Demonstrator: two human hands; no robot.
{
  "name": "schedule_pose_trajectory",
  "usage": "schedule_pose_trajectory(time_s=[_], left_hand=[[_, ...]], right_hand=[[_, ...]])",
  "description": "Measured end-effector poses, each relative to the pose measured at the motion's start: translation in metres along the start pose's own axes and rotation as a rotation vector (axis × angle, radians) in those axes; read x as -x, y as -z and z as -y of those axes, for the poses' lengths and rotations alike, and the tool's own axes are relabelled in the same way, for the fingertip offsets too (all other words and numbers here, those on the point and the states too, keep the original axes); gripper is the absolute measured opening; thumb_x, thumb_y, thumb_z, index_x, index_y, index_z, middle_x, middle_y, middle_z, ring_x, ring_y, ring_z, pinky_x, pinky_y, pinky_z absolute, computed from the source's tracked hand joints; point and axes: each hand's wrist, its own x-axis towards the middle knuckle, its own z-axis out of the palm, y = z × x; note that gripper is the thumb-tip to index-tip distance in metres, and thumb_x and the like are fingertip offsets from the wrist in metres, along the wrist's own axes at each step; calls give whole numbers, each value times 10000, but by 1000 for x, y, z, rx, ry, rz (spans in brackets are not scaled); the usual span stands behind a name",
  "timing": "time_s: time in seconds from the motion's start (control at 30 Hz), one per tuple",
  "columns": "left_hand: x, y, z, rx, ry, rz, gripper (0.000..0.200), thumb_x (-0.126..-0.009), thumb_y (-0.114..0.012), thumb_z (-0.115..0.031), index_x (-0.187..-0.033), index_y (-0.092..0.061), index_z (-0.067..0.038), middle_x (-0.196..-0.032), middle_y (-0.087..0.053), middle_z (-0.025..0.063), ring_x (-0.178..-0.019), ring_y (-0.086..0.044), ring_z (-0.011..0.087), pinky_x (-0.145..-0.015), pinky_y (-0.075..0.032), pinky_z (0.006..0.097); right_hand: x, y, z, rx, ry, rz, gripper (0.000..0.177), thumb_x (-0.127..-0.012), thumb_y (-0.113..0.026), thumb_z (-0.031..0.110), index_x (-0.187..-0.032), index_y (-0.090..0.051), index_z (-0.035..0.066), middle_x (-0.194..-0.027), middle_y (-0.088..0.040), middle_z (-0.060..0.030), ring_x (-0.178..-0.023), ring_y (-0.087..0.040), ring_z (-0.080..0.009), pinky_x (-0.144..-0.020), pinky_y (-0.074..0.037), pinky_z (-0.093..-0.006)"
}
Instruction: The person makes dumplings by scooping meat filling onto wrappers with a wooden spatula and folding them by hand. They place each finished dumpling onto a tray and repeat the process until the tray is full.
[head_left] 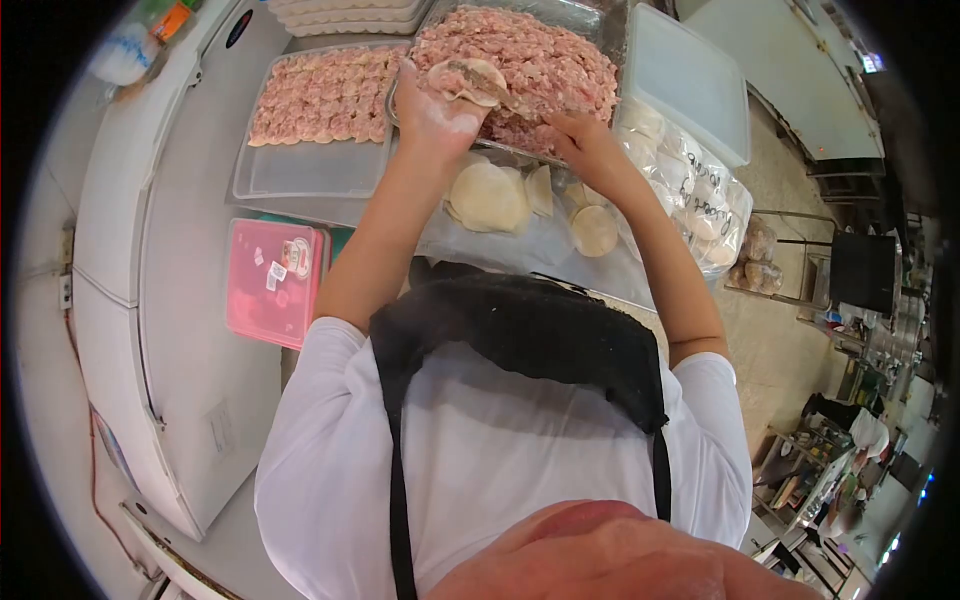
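My left hand (432, 122), dusted with flour, cups a round dough wrapper (484, 97) that has pink minced meat on it. My right hand (588, 145) is closed on a thin, flat spreader (517, 106), whose far end reaches the wrapper; its handle is mostly hidden by the fingers. Behind both hands, a heap of minced meat (560, 60) fills a metal tray (598, 20). Below them lie a stack of round wrappers (488, 200) and a few loose wrappers (595, 232). To the left, rows of meat-filled dumplings (320, 95) sit in a plastic tray (310, 172).
Bagged dough rounds (700, 190) and a translucent plastic lid (690, 85) are at the right. White trays (345, 15) are stacked at the back left. A pink-lidded box (270, 295) stands beside a white refrigerator (200, 350). Shelving (800, 470) stands farther right.
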Motion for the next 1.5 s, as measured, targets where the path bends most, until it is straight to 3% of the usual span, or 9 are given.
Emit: schedule_pose_trajectory(time_s=[0.07,0.4,0.67,0.9,1.07,1.17,1.27,1.37,1.5], left_hand=[[-4,-52,5,-50,-155,-567,689,-923,-356,-561,-1141,-484,80,-1151,-515,243,-1078,-509,397,-982,-396,536],[-16,-62,22,-138,-146,-584,628,-900,-418,-577,-1174,-529,-23,-1170,-529,194,-1076,-508,338,-963,-411,517],[-26,-51,18,-174,-106,-384,511,-877,-560,-363,-1258,-479,-33,-1328,-483,155,-1188,-479,351,-992,-383,533],[-10,-79,7,-1627,-172,144,649,-731,-752,-165,-1313,-474,-95,-1325,-504,123,-1230,-480,280,-1018,-383,393],[-21,-100,-1,-1753,384,229,638,-672,-801,-260,-1241,-566,-95,-1248,-570,147,-1177,-527,241,-988,-405,358],[-28,-73,-2,-1972,65,471,587,-690,-780,-312,-1183,-595,-52,-1170,-612,160,-1079,-584,252,-934,-437,361],[-33,-45,9,-1960,-63,249,492,-723,-753,-272,-1110,-622,1,-959,-661,76,-867,-614,181,-765,-491,300],[-34,-47,3,-1862,305,-16,658,-702,-750,-374,-1194,-556,19,-1059,-645,180,-973,-616,259,-874,-470,364],[-21,-63,-3,-1954,249,19,620,-734,-754,-324,-1227,-546,-12,-1014,-634,118,-858,-620,178,-722,-505,317]], right_hand=[[-1,25,13,167,-54,69,203,-878,-555,161,-1005,-637,27,-871,-607,-183,-780,-593,-367,-697,-471,-430],[5,80,61,600,-22,115,147,-789,-540,89,-910,-577,15,-832,-581,-145,-742,-631,-322,-585,-515,-406],[9,76,20,162,10,-138,255,-934,-523,232,-1050,-646,40,-705,-556,-114,-688,-601,-247,-597,-461,-359],[25,122,30,-286,-372,172,343,-968,-506,302,-1129,-643,32,-659,-441,9,-625,-397,-71,-553,-354,-233],[34,106,33,-60,3,23,288,-938,-553,262,-1089,-662,42,-722,-596,-76,-626,-541,-192,-589,-429,-305],[26,100,7,-18,53,41,257,-908,-582,228,-1080,-656,51,-852,-632,-131,-710,-590,-310,-644,-468,-367],[28,104,25,250,-105,11,248,-895,-585,196,-1095,-631,58,-939,-624,-153,-787,-599,-362,-696,-486,-399],[31,86,18,347,-121,11,254,-906,-560,195,-1121,-602,66,-969,-618,-158,-829,-603,-365,-728,-486,-413],[50,74,-41,288,-237,99,279,-921,-516,260,-1115,-632,95,-952,-641,-166,-864,-613,-353,-755,-486,-434]])
